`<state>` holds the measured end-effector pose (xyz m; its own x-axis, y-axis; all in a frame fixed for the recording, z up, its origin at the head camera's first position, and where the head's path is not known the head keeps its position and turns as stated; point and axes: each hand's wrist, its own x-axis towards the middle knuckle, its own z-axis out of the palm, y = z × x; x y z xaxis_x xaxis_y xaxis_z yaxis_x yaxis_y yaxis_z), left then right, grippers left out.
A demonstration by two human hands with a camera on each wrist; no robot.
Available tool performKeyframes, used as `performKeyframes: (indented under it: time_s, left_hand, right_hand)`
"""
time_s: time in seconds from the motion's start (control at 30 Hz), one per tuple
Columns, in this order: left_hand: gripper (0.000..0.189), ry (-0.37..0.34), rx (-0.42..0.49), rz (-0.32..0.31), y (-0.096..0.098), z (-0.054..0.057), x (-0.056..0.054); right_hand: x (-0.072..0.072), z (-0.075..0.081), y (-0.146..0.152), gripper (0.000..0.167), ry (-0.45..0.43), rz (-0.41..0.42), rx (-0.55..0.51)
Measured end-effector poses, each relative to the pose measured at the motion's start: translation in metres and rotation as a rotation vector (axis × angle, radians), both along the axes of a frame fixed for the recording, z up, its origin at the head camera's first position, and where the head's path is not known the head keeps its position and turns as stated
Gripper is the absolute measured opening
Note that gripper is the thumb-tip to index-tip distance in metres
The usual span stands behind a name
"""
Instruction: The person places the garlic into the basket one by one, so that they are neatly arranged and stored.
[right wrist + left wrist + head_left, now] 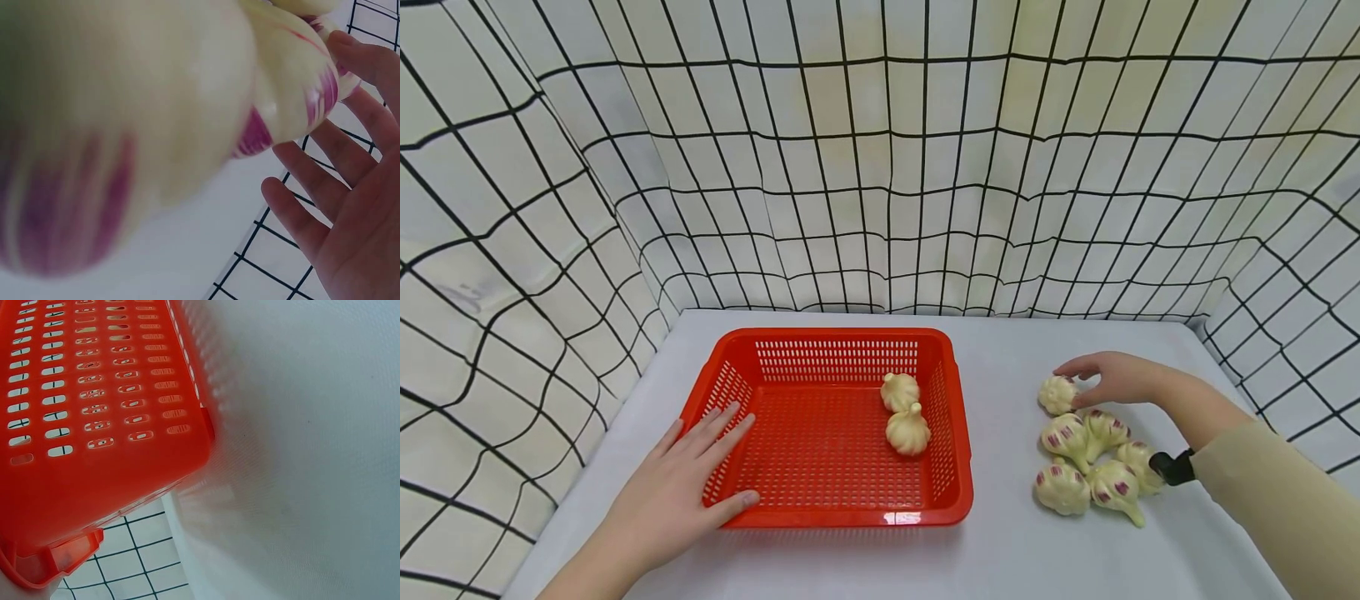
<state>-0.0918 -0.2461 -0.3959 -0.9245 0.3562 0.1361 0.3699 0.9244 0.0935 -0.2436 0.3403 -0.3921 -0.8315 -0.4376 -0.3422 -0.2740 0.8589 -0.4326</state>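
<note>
A red plastic basket [827, 517] stands on the table with two garlic bulbs [907, 429] inside, near its right wall. My left hand [681, 483] rests over the basket's left front corner, fingers straight across the rim and thumb over the front edge. To the right lies a cluster of several garlic bulbs [1063, 490] with purple streaks. At the back of it is a paler bulb [1057, 395]; my right hand [1116, 379] reaches around it, thumb and index finger at its right side. In the right wrist view, the fingers [340, 156] are spread beside the bulbs.
A white cloth covers the table [1007, 550]. Black netting [887, 192] over white sheets rises along the back and both sides. A dark strap with a small device [1172, 467] sits at the right wrist, close to the nearest bulbs.
</note>
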Motion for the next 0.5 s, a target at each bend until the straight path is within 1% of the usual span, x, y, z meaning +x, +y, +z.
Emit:
performKeyframes:
  time_s: [0.23, 0.4, 0.5]
  left_hand:
    - [0.091, 0.014, 0.001, -0.004, 0.0, 0.0, 0.001]
    - [0.09, 0.035, 0.008, -0.011, 0.0, 0.0, 0.001]
    - [0.09, 0.03, 0.012, -0.011, 0.0, -0.001, 0.001]
  right_hand:
    - [0.002, 0.002, -0.011, 0.059, -0.031, 0.009, -0.007]
    - [0.003, 0.004, -0.017, 0.058, -0.012, 0.021, 0.011]
    - [0.004, 0.006, -0.021, 0.058, 0.001, 0.029, 0.011]
